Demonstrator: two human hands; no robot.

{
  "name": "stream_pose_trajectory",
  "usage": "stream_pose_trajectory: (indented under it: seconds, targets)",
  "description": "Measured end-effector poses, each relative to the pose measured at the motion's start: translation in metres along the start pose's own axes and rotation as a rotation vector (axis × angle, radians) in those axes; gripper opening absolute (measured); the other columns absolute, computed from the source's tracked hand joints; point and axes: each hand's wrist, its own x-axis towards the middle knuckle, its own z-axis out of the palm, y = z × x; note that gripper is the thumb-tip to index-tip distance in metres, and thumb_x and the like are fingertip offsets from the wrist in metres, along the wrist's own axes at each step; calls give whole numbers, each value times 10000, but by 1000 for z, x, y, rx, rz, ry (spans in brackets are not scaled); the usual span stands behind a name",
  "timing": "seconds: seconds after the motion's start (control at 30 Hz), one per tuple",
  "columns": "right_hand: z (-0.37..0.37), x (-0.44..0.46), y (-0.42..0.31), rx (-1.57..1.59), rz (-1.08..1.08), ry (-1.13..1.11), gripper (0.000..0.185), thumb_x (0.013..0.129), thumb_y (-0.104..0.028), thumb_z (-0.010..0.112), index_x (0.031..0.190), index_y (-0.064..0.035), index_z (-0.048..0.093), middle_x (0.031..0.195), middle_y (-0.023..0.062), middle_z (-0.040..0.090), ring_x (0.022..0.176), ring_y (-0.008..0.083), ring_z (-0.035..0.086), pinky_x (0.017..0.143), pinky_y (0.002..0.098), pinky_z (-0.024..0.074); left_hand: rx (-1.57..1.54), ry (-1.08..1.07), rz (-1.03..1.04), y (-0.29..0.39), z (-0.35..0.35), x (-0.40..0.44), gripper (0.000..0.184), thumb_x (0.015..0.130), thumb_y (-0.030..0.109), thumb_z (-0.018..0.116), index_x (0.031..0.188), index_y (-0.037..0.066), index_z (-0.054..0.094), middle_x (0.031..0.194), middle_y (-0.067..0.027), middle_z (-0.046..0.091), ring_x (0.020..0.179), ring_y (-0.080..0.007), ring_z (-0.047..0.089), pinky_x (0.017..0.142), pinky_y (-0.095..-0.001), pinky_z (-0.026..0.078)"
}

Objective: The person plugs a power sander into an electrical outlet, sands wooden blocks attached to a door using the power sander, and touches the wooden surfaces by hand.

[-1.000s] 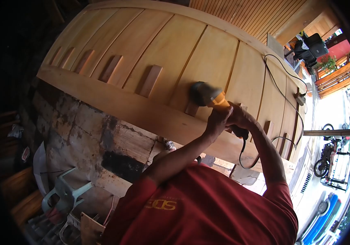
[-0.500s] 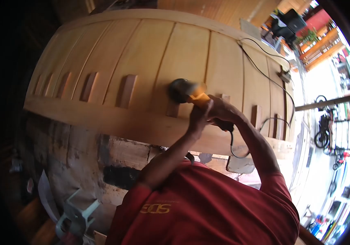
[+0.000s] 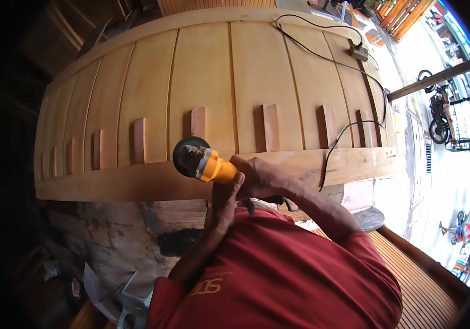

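Grasping a yellow power tool (image 3: 221,170) together, the left hand (image 3: 224,200) and the right hand (image 3: 257,178) are closed around its body, beside the near edge of a large wooden panel (image 3: 202,66). The tool's dark round disc (image 3: 180,154) shows over the near rail (image 3: 109,185), at the lower end of a small wooden block (image 3: 198,120); whether it touches the wood cannot be told. Similar blocks line that edge on both sides. A black cord (image 3: 350,125) loops across the panel's right part.
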Motion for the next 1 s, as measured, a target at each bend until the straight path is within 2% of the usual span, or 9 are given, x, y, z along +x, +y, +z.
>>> stream_pose_trajectory:
  seconds: [0.2,0.37,0.57,0.6,0.63,0.7,0.73,0.87,1.0]
  targets:
    - [6,-7,0,-42,-88,51,602,775,-332,861,1157,-8,528,840,250,718,822,444,733,713,502,565,-229,62,76,-8,8,-8,538,941,271,812,1361,39,567,1231,-60,638,1109,-153,648,922,-319,564]
    - [12,-7,3,-25,-167,32,467,832,-275,759,1139,-24,512,774,216,696,760,437,720,675,499,558,-190,119,183,-11,7,-19,404,1012,240,721,1326,20,597,1246,-48,654,1134,-147,654,971,-309,551]
    - [19,10,-4,-62,-267,-4,548,795,-315,824,1155,-24,529,826,218,704,798,394,731,695,449,573,-355,124,166,-10,3,-22,437,1014,270,718,1352,16,608,1266,-61,667,1176,-166,653,995,-334,552]
    - [38,26,19,149,-318,-55,560,802,-321,835,1170,-24,535,860,216,706,825,382,732,714,431,575,-374,137,183,-7,-1,-24,437,1014,269,718,1353,16,609,1267,-62,668,1179,-169,653,998,-337,551]
    - [33,25,8,37,-279,-53,541,834,-320,825,1186,-27,537,885,204,711,846,351,736,739,428,578,-317,239,239,-8,2,-23,417,1026,252,702,1359,17,615,1285,-66,667,1191,-182,651,1015,-350,545]
    - [22,21,-18,-192,-205,-61,502,900,-319,805,1216,-33,541,934,181,721,890,289,742,789,422,585,-292,217,224,-27,-20,-11,470,1006,292,728,1379,31,609,1290,-62,663,1205,-172,639,995,-337,543]
    - [28,28,-6,-8,-236,-80,544,854,-292,855,1217,-33,543,973,175,736,944,270,747,827,438,586,-193,221,256,-20,-19,-13,509,985,331,755,1382,51,602,1282,-51,662,1195,-163,639,959,-319,550]
    - [26,50,-10,-47,-136,-57,633,742,-187,948,1198,-28,538,1050,179,746,1029,293,744,889,430,583,-240,163,224,10,-17,8,529,930,297,837,1311,29,587,1164,-48,669,1059,-132,656,914,-305,537]
    - [27,77,-42,-94,-120,-64,659,725,-237,956,1181,-54,516,1023,212,749,1036,375,750,861,444,595,-298,80,217,30,-44,22,533,942,281,825,1334,27,568,1162,-53,662,1054,-129,657,905,-292,545]
